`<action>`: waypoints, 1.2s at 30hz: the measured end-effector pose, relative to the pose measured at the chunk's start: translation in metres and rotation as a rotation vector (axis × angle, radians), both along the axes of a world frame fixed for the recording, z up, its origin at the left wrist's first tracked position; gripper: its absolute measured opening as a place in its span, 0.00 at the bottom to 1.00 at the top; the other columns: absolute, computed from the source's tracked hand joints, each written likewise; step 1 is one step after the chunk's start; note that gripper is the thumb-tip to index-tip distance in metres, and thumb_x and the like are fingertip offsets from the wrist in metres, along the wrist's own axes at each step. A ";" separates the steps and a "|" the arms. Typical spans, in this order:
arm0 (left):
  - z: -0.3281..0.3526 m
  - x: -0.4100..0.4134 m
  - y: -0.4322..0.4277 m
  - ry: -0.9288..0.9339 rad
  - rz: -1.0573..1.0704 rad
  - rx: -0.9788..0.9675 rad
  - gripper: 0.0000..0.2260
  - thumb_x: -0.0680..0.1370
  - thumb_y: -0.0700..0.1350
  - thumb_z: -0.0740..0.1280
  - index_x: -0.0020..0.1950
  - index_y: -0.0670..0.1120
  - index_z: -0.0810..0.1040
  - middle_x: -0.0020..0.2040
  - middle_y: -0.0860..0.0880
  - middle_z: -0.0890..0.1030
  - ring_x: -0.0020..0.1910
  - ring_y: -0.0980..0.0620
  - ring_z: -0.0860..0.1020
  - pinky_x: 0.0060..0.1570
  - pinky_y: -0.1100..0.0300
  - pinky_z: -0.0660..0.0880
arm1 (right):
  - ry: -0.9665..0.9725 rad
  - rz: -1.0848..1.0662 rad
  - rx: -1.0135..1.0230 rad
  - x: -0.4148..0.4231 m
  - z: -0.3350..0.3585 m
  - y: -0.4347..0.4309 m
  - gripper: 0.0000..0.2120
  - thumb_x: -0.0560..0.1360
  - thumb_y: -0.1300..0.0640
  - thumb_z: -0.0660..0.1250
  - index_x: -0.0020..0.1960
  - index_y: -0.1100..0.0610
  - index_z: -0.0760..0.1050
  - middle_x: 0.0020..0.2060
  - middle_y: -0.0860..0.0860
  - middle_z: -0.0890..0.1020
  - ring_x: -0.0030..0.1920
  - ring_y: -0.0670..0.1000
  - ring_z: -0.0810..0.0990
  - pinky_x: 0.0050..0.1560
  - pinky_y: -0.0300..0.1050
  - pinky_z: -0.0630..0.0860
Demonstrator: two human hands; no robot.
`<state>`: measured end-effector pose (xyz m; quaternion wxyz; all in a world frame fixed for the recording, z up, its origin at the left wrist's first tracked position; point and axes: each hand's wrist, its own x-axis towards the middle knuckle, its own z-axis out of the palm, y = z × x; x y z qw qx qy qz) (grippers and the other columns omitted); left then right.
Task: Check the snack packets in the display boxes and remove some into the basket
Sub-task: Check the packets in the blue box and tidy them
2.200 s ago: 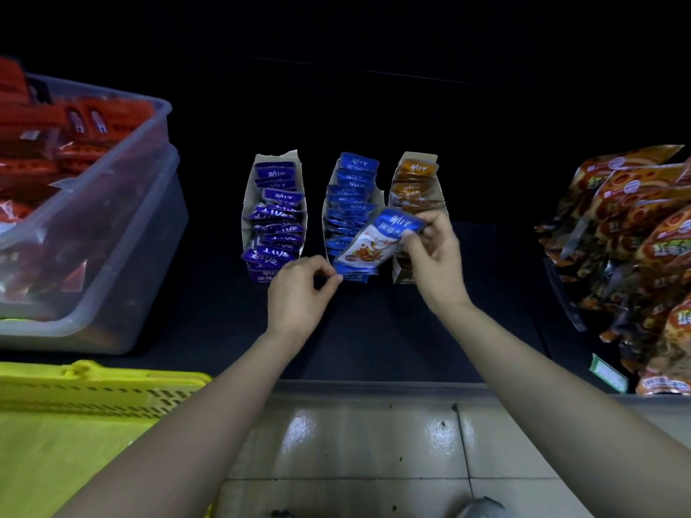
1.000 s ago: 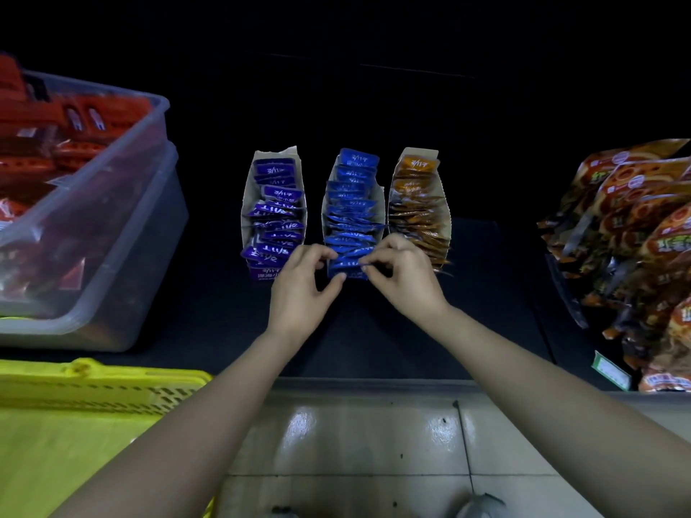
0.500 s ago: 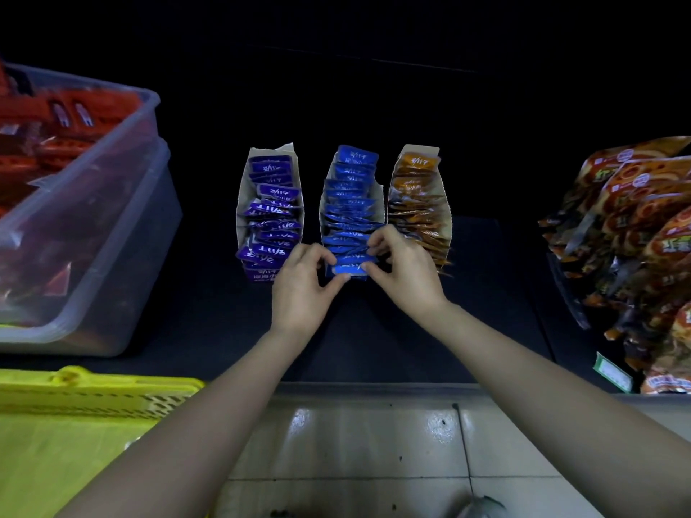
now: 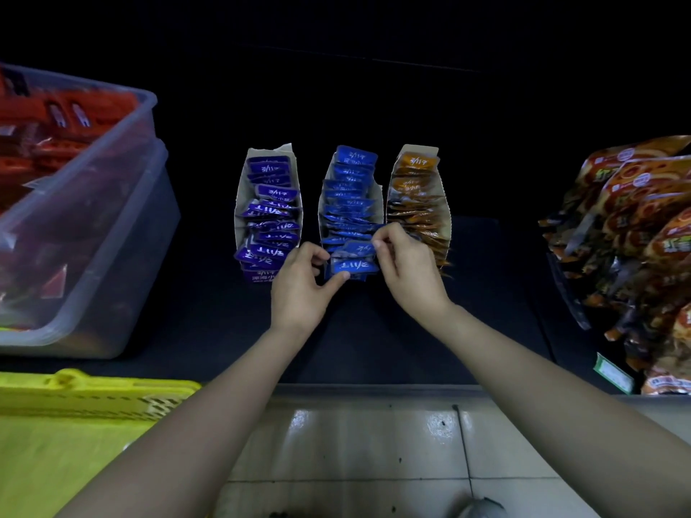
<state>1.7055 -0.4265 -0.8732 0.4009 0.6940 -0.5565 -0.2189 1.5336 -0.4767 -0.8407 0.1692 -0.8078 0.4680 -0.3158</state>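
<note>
At the front of the middle display box [image 4: 378, 198] our left hand [image 4: 299, 289] pinches the frontmost blue packet [image 4: 353, 266] — our right hand [image 4: 409, 271] (fingers curled) pinches the packet just behind [image 4: 359, 249].

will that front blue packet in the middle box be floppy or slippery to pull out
Likely light and floppy: the front blue packet is a small thin pouch that the left hand pinches by one edge. Its film looks glossy, so perhaps slippery. The packets behind lean loosely in the middle box and may tip forward.

Three open cardboard display boxes [image 4: 242, 192] side by side on dark shelf [image 4: 374, 330]: purple packets [image 4: 273, 218], blue packets [image 4: 349, 203], orange packets [image 4: 415, 196]. Yellow basket [image 4: 93, 396] lower left.
</note>
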 end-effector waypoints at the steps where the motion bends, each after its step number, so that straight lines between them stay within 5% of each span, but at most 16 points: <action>1: 0.000 0.000 0.000 0.001 0.004 0.001 0.16 0.71 0.51 0.77 0.52 0.49 0.75 0.52 0.53 0.78 0.46 0.55 0.77 0.45 0.60 0.74 | -0.028 0.016 0.015 -0.002 0.001 0.002 0.03 0.81 0.60 0.61 0.51 0.58 0.73 0.39 0.46 0.77 0.36 0.42 0.75 0.37 0.37 0.71; 5: 0.000 -0.002 -0.001 0.003 0.006 -0.006 0.15 0.71 0.50 0.76 0.52 0.48 0.75 0.51 0.53 0.77 0.45 0.55 0.76 0.46 0.60 0.74 | -0.065 0.072 0.090 -0.006 -0.006 0.004 0.07 0.77 0.61 0.67 0.55 0.58 0.78 0.48 0.48 0.81 0.47 0.40 0.79 0.47 0.29 0.73; 11: 0.002 -0.002 0.002 -0.032 -0.023 0.034 0.14 0.74 0.51 0.74 0.54 0.48 0.77 0.51 0.52 0.78 0.46 0.55 0.76 0.44 0.62 0.70 | -0.057 0.163 0.098 -0.015 -0.006 -0.001 0.09 0.75 0.58 0.72 0.54 0.60 0.83 0.48 0.51 0.82 0.50 0.43 0.80 0.51 0.32 0.76; 14: 0.003 -0.003 0.003 -0.046 -0.028 0.066 0.14 0.75 0.52 0.72 0.57 0.48 0.77 0.54 0.51 0.78 0.48 0.54 0.77 0.46 0.60 0.72 | -0.076 0.131 0.050 -0.017 -0.001 -0.001 0.05 0.76 0.59 0.71 0.49 0.60 0.83 0.44 0.50 0.82 0.45 0.44 0.80 0.46 0.37 0.78; 22: 0.017 -0.007 0.008 -0.111 0.002 -0.028 0.16 0.76 0.50 0.71 0.61 0.47 0.74 0.59 0.49 0.73 0.54 0.50 0.77 0.46 0.53 0.75 | -0.590 -0.145 0.212 -0.020 0.030 -0.003 0.04 0.80 0.55 0.66 0.45 0.51 0.74 0.41 0.51 0.83 0.43 0.51 0.83 0.44 0.56 0.81; 26: 0.037 -0.018 0.007 -0.118 -0.069 -0.299 0.20 0.71 0.52 0.73 0.58 0.46 0.75 0.59 0.49 0.72 0.58 0.50 0.73 0.53 0.52 0.74 | -0.817 -0.232 0.338 -0.017 0.044 -0.003 0.08 0.80 0.61 0.65 0.42 0.56 0.71 0.36 0.47 0.81 0.36 0.46 0.80 0.33 0.42 0.78; 30: 0.043 -0.029 0.004 -0.128 -0.160 -0.295 0.26 0.67 0.54 0.75 0.62 0.46 0.74 0.61 0.50 0.72 0.59 0.50 0.72 0.56 0.50 0.74 | -0.941 -0.162 0.500 -0.011 0.052 0.001 0.10 0.80 0.63 0.63 0.41 0.57 0.70 0.39 0.52 0.81 0.37 0.49 0.80 0.32 0.40 0.76; 33: 0.042 -0.030 0.005 -0.028 -0.140 -0.288 0.22 0.71 0.45 0.75 0.64 0.45 0.74 0.61 0.50 0.75 0.57 0.53 0.75 0.54 0.56 0.75 | -1.000 -0.033 0.607 -0.009 0.053 0.002 0.07 0.79 0.55 0.62 0.46 0.57 0.73 0.44 0.54 0.82 0.41 0.49 0.81 0.34 0.41 0.77; 36: 0.045 -0.027 0.005 0.071 -0.168 -0.297 0.12 0.79 0.44 0.67 0.62 0.47 0.79 0.54 0.52 0.80 0.49 0.57 0.78 0.47 0.63 0.73 | -0.984 0.040 0.662 -0.011 0.052 0.002 0.14 0.77 0.48 0.60 0.52 0.58 0.74 0.49 0.57 0.82 0.40 0.50 0.81 0.38 0.42 0.78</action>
